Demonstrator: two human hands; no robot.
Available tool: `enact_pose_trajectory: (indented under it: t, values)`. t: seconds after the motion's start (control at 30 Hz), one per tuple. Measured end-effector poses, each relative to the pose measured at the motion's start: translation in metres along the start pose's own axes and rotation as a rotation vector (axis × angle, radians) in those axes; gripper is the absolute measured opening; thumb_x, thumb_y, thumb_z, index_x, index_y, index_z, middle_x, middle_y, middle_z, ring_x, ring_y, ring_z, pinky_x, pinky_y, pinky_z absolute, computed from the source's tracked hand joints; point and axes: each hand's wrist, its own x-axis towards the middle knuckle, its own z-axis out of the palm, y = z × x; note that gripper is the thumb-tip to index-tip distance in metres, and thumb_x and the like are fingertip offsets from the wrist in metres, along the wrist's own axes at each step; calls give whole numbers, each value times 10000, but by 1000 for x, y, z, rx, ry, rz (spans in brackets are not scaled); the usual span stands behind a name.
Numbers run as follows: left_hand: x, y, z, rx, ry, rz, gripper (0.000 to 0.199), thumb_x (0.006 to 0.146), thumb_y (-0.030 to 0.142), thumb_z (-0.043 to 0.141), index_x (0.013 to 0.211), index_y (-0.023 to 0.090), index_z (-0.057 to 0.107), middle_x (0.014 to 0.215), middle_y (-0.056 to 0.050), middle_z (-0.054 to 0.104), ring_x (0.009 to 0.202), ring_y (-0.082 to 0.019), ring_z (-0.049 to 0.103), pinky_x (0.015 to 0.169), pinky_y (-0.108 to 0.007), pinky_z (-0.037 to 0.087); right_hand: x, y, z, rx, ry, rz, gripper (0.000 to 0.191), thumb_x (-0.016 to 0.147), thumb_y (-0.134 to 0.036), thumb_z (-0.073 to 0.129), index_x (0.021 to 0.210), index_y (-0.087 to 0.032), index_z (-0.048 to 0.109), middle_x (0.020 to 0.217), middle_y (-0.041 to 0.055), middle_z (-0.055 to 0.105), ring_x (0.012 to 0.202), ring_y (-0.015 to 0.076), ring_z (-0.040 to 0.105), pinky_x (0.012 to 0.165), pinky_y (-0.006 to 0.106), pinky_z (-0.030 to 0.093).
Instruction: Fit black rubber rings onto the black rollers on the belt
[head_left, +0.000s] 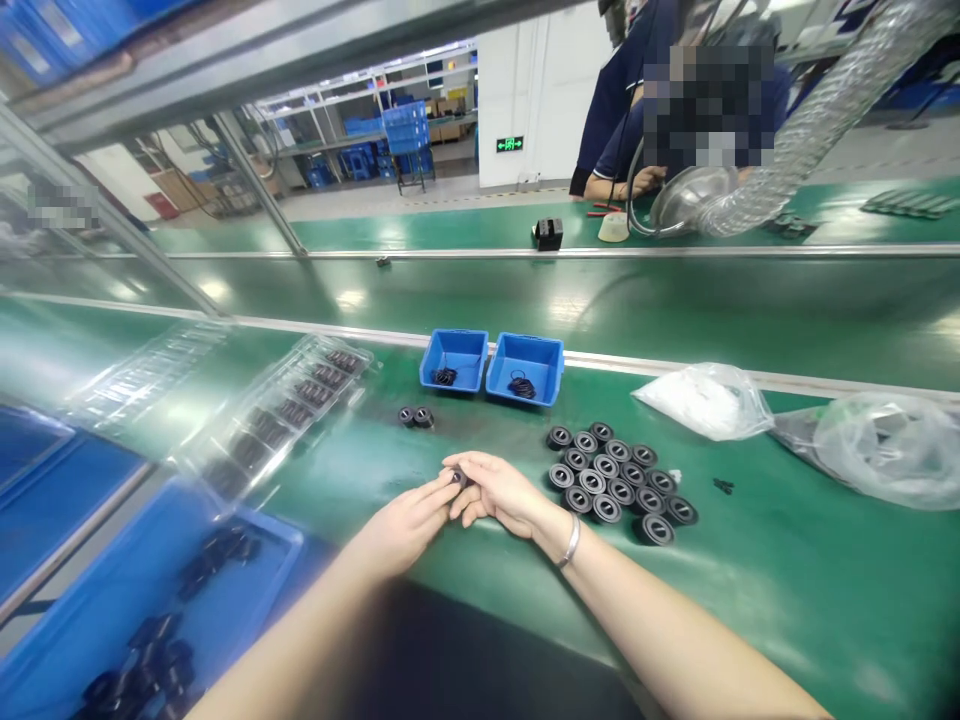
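My left hand (411, 520) and my right hand (491, 490) meet over the green table, both closed around one small black round part (458, 478). Fingers cover most of that part, so its details stay hidden. To the right of my right hand stand several black round parts (606, 467) in a close group, each with a ring-shaped top and a slot-like mark. Two similar black parts (415, 416) sit just beyond my hands. Farther back are two blue bins, the left bin (471, 343) and the right bin (551, 392), each holding thin black rings (523, 387).
A clear plastic tray (330, 345) with rows of black parts lies at left. A blue crate (281, 560) with black parts stands lower left. Plastic bags (705, 400) and tiny black pieces (724, 487) lie at right. Across the line sits a co-worker beside a clear hose (810, 130).
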Motion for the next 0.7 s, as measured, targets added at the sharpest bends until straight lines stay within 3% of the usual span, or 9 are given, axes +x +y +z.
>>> enact_pose_trajectory:
  t: [0.1,0.27,0.5,0.7]
  values:
    - [0,0,1,22,36,16,408,961,71,400,1366,59,451,1328,-186,602,1397,-265,399,1061,-446,500,-1,-1,1,-5,-18,-15,199,971,-324,526,1079,-160,561,798,47,681,620,146,709,495,227,573]
    - [-1,0,0,26,49,34,334,966,80,416,1266,94,561,1288,-165,641,1347,-243,474,1026,-419,520,1,3,-2,-40,-27,-3,189,935,-311,600,1027,-149,570,586,-9,625,453,118,632,435,204,537]
    - [-1,3,-4,81,42,30,312,964,77,406,1204,109,603,1318,-171,623,1360,-265,455,989,-463,503,1,5,-2,-64,-17,-23,218,962,-347,552,1064,-154,546,693,22,661,585,138,695,495,217,570]
    - [0,2,0,78,49,37,329,968,101,412,1241,112,596,1266,-150,661,1329,-248,494,1006,-413,520,2,11,-1,-108,9,-64,286,881,-369,670,1022,-149,553,634,-8,632,484,126,647,422,218,547]
